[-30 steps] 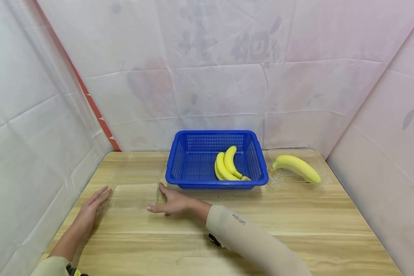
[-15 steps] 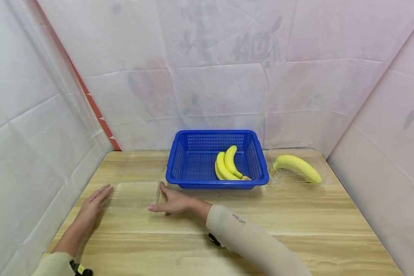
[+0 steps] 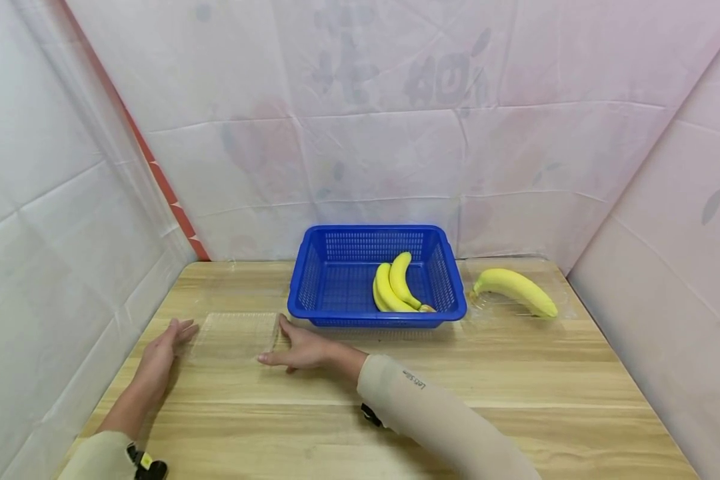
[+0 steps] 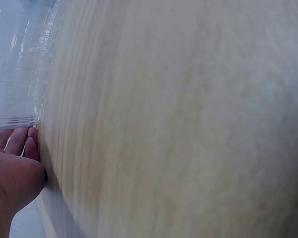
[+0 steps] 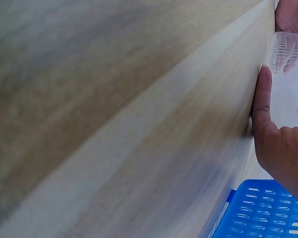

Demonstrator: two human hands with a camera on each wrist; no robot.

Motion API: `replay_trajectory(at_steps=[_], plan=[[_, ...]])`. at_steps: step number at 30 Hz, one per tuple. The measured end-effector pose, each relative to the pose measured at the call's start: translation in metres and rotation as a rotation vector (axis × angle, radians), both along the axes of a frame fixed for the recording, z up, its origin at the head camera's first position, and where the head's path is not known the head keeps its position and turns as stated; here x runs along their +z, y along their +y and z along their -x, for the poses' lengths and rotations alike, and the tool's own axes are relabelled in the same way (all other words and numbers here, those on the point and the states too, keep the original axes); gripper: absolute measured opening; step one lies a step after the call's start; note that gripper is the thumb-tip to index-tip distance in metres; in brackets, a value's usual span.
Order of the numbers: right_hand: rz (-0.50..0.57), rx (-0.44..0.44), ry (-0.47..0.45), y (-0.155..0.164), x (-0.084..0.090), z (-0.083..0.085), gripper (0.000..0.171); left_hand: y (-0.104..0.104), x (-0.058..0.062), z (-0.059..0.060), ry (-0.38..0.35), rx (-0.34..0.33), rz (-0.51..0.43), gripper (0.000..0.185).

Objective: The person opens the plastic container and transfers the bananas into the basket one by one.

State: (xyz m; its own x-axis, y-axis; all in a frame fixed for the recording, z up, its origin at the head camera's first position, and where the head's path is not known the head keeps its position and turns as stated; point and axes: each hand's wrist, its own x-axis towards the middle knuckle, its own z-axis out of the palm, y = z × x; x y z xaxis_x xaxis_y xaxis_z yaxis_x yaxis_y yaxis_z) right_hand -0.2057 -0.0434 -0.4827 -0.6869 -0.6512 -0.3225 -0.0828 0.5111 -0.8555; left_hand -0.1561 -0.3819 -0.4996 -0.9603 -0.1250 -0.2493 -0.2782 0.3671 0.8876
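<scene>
A clear plastic container [image 3: 234,337] lies on the wooden table at the left. My right hand [image 3: 306,348] holds its right end, thumb along the near side and fingers at the far corner. At the opposite end, my left hand [image 3: 158,360] has its fingers extended against the container's edge. The left wrist view shows those fingertips [image 4: 17,139] right at the ribbed plastic rim. In the right wrist view, my straight thumb [image 5: 262,94] lies beside the clear wall.
A blue plastic basket [image 3: 312,267] with several bananas [image 3: 390,290] stands at the back middle. Right of it, one banana [image 3: 516,290] lies in another clear plastic container [image 3: 552,267]. Fabric walls [image 3: 372,153] enclose the table [image 3: 456,387] at the back and sides.
The clear container has shifted slightly away from me, with both hands moving along at its ends. My left hand has also edged a little rightward. The basket and bananas stay put.
</scene>
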Motion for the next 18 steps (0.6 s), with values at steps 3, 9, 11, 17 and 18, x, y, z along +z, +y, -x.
replay_trajectory(at_steps=[3,9,11,17,18], plan=[[0.002,0.001,-0.003,0.0002,0.0000,0.0010,0.111,-0.0002,-0.0008,0.0014,0.004,0.013,-0.021,0.087],[0.009,0.004,-0.004,0.0002,-0.0011,0.0036,0.111,0.0004,0.0015,0.0011,0.013,0.003,-0.030,0.086],[0.012,0.005,-0.006,0.0001,-0.0011,0.0040,0.111,0.0005,0.0027,0.0001,0.021,-0.006,-0.033,0.087],[0.022,-0.003,-0.022,-0.0004,-0.0008,0.0028,0.111,-0.0006,0.0030,-0.0050,0.039,-0.025,-0.037,0.089],[0.023,-0.004,-0.025,-0.0004,-0.0007,0.0024,0.111,-0.0009,0.0024,-0.0059,0.049,-0.024,-0.041,0.089]])
